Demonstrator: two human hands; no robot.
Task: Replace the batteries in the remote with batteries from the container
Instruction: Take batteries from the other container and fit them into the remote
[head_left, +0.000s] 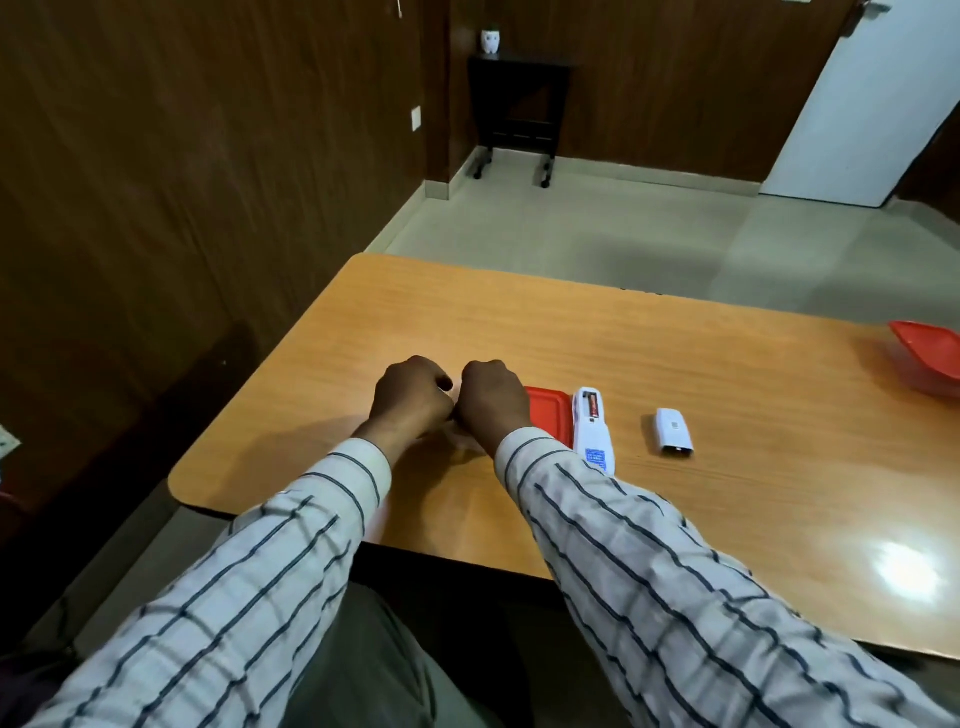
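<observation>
A: Item one, progress. What stands done?

B: Remote lies face down on the wooden table, its back cover off and set apart to its right. Compartment open; one red battery visible inside. Whether it is an old cell or a new one cannot be told. The second slot looks empty, as far as the view shows.

A: What is left, by your judgement?

B: At least one more cell to seat, then the cover to slide back on. Roughly mid-task.

A: Item two, larger objects first.

B: Table, orange-brown, glossy, glare at the near right. A red container at the far right edge, well apart from the work. A flat red lid, just beside the remote on its left, partly hidden by the right hand.

A: Hands?

B: Left hand and right hand, both curled into loose fists, knuckles close together, low over the table left of the lid. Something pale shows under them, but what they pinch, if anything, cannot be told.

A: Remote, in detail?

B: White, slim, long axis running away from the person. Blue label near the close end, compartment at the far end.

A: Cover?

B: White, small, rounded, with a tiny dark mark on its surface.
</observation>
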